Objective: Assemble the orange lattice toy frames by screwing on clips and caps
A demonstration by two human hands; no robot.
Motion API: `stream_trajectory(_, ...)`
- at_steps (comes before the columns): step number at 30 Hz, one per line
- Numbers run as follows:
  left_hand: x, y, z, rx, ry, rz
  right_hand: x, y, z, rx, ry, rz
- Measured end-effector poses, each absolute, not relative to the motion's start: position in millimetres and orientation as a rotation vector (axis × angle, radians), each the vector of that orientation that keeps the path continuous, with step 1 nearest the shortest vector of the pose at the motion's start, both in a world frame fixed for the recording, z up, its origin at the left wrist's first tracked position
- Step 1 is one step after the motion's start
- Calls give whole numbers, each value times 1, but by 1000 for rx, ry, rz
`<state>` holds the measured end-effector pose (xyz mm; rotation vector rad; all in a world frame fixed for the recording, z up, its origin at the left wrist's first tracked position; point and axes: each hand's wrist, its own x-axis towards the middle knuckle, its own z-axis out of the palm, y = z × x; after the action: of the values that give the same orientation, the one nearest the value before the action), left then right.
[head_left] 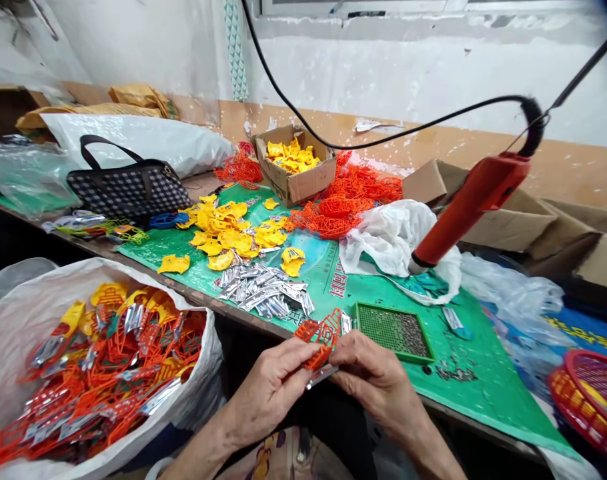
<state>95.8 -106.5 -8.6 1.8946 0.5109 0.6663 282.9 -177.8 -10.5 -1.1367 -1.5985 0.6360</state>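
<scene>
Low in the middle, my left hand point(271, 380) pinches an orange openwork plastic piece point(329, 328). A shiny metal strip point(321, 377) lies against its lower edge. My right hand point(378, 373) is closed at the right end of that strip, and its fingertips hide the spot they grip. Beyond my hands is a pile of silvery metal plates point(263, 288), with yellow plastic pieces point(228, 230) heaped behind it. To the right of my right hand, a green tray point(378, 327) holds many small dark screws point(408, 331). An orange-red electric screwdriver point(471, 210) hangs above the table, not touched by either hand.
A white sack point(208, 360) at left holds finished-looking orange and yellow pieces. A cardboard box point(288, 183) of yellow pieces stands behind, beside orange mesh pieces point(333, 207). A checked bag point(128, 183), white plastic bag point(388, 233) and red basket point(583, 400) stand around. The screwdriver's black cable loops overhead.
</scene>
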Motion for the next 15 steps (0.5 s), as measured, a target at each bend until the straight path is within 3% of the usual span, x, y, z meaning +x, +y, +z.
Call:
stream_trajectory(5, 91, -111, -12, 2303, 343, 773, 279, -193, -13, -1194, -1645, 314)
stream_trajectory(15, 87, -125, -12, 2466, 220, 693, 275, -218, -27, -1151, -1618, 221)
